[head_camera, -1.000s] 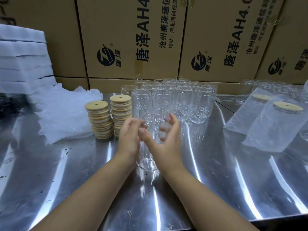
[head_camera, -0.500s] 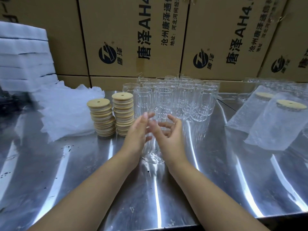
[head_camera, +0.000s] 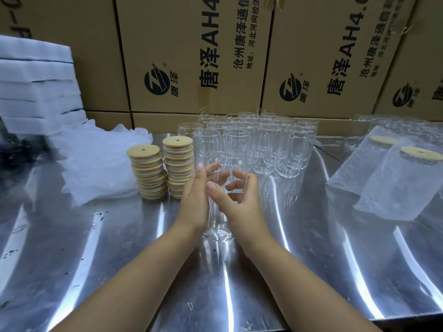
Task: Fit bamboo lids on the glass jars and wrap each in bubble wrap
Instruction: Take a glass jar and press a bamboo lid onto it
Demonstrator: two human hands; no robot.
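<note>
Near the counter's middle, a glass jar (head_camera: pixel 223 161) stands upright between both hands: the left hand (head_camera: pixel 194 200) presses it flat-fingered, the right hand (head_camera: pixel 239 202) curls round it. A second ago the left fingers were curled.

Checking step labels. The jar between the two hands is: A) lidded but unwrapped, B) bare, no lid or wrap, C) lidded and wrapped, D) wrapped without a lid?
B: the glass jar between the left hand and right hand has an open rim and no bubble wrap.

Both forearms outstretched, left hand (head_camera: pixel 193 200) straight-fingered, palm inward, right hand (head_camera: pixel 242 204) close beside, fingers curled, thumb forward.
</note>
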